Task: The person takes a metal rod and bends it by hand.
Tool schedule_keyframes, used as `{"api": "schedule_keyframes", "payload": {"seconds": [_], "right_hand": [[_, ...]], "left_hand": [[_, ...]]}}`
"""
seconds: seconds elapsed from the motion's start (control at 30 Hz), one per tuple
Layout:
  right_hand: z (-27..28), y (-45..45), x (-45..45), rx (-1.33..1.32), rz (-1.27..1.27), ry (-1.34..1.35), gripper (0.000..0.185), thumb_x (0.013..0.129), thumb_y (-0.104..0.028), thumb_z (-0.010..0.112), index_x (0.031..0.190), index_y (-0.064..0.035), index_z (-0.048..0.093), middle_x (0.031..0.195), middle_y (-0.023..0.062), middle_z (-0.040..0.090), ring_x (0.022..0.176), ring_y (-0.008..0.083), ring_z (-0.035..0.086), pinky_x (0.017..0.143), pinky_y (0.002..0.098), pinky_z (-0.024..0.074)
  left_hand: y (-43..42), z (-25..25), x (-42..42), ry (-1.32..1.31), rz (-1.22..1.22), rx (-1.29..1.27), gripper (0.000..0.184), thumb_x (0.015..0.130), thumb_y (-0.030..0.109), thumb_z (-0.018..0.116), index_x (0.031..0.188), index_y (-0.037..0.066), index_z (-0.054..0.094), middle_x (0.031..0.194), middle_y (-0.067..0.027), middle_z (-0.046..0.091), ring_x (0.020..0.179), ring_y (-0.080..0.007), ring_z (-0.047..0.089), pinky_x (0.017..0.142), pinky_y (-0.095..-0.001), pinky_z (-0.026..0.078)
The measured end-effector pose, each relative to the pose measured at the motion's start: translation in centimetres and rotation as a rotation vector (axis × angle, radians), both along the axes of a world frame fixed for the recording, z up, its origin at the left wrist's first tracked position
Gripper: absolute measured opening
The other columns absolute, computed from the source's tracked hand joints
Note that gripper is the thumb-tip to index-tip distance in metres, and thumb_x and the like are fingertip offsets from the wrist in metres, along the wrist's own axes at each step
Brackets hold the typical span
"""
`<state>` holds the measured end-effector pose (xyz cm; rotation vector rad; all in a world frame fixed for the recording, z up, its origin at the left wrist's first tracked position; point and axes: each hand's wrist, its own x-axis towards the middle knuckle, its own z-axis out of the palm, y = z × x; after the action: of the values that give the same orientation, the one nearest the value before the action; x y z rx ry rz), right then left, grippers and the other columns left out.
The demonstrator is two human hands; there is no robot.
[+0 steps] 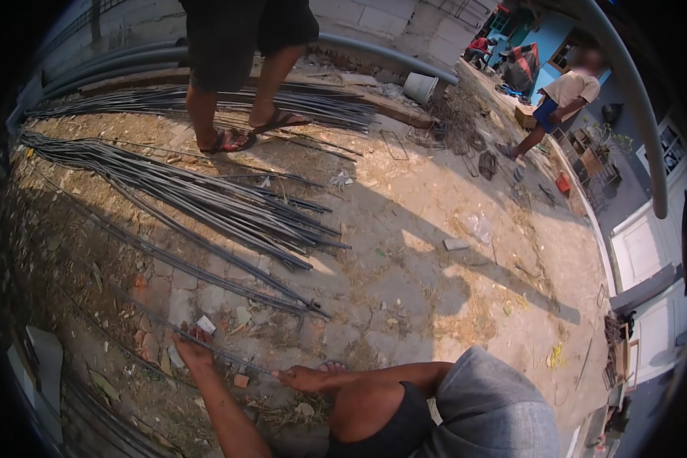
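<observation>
A thin steel rod [237,358] runs from the ground at the left toward my knees. My left hand [194,349], palm turned up, has its fingers around the rod partway along. My right hand [301,378] grips it near its end, beside my bent knee [368,408]. Just beyond my left fingertips is a small white object [205,324] whose kind I cannot make out. A broken bit of brick [241,380] lies on the ground between my hands. Farther off, a large bundle of steel rods [198,198] fans out on the ground.
A person in sandals [229,141] stands among another bundle of rods [324,111]. Grey pipes [114,70] lie along the wall, near a bucket [420,88]. Another person [565,99] stands at the far right. Wire frames [393,145] and a brick-like block [456,244] lie on the ground.
</observation>
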<state>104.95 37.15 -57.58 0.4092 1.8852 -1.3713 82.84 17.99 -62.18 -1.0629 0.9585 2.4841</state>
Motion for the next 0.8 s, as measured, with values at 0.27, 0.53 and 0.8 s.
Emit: {"api": "schedule_keyframes", "payload": {"seconds": [0.27,0.53,0.8], "right_hand": [[0.7,0.0,-0.1,-0.027,-0.008,0.009,0.079,0.093,-0.067,0.031,0.091,0.0058,0.062,0.084,0.0209,0.063,0.083,0.0309,0.058,0.082,0.0439,0.0430],[0.1,0.1,0.1,0.189,-0.055,0.091,0.064,0.096,-0.054,0.039,0.076,0.0028,0.059,0.062,0.0197,0.053,0.059,0.0295,0.048,0.065,0.0436,0.0424],[-0.1,0.5,0.7,0.088,-0.114,0.161,0.055,0.098,-0.052,0.040,0.066,-0.0085,0.050,0.058,-0.0037,0.041,0.054,0.0084,0.035,0.049,0.0299,0.0305]], "left_hand": [[-0.3,-1.1,-0.3,0.033,-0.077,-0.018,0.053,0.097,0.058,0.036,0.125,0.017,0.052,0.087,0.0024,0.052,0.068,-0.0117,0.051,0.060,-0.0282,0.048],[0.3,-0.4,0.0,0.045,0.015,0.049,0.050,0.096,0.056,0.042,0.117,0.012,0.054,0.075,0.0013,0.051,0.061,-0.0138,0.048,0.057,-0.0306,0.044],[-0.1,-1.1,-0.4,0.032,0.067,0.087,0.053,0.094,0.060,0.042,0.107,0.012,0.061,0.074,-0.0011,0.053,0.061,-0.0151,0.052,0.056,-0.0318,0.049]]}}
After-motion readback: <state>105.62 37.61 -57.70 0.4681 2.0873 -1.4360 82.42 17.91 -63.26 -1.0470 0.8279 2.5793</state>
